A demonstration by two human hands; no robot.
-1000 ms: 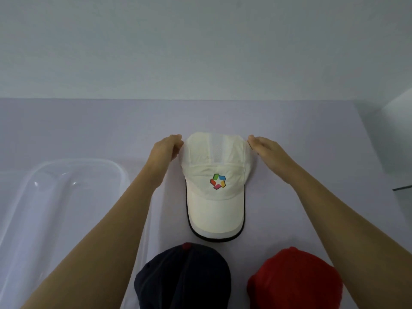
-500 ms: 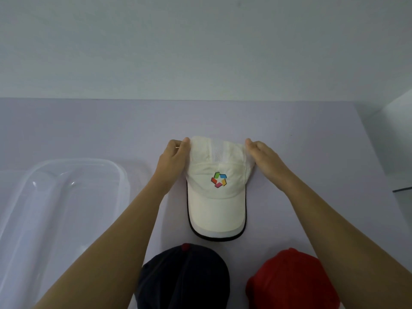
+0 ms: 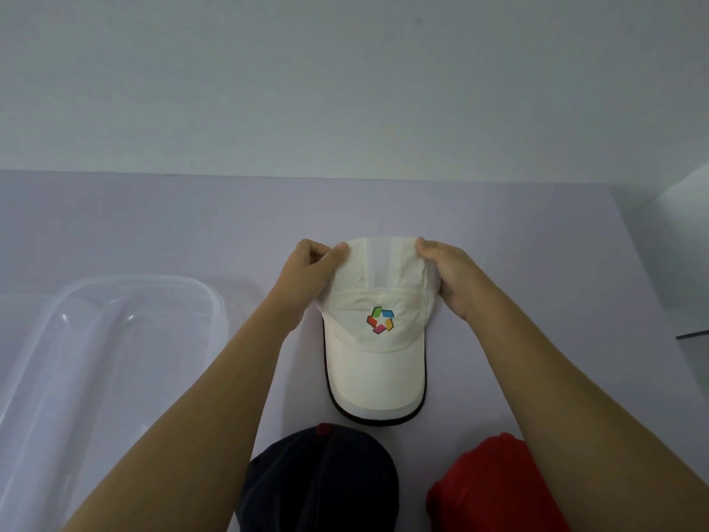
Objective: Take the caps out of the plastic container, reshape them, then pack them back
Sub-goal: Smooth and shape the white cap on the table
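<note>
**A:** The white cap (image 3: 378,362) is pinched at its crown's nine o'clock edge by the left hand (image 3: 310,270), and the three o'clock edge is gripped by the right hand (image 3: 452,278).

**B:** It's laid flat on the lilac table (image 3: 153,224), with the brim pointed to six o'clock.

**A:** A navy cap (image 3: 326,481) is seen near six, and a red cap (image 3: 491,489) at five. The clear plastic container (image 3: 215,301) is set at nine.

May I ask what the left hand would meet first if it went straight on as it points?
Past the white cap it grips, the left hand seems to meet only bare table, then the wall; depth is unclear.
</note>
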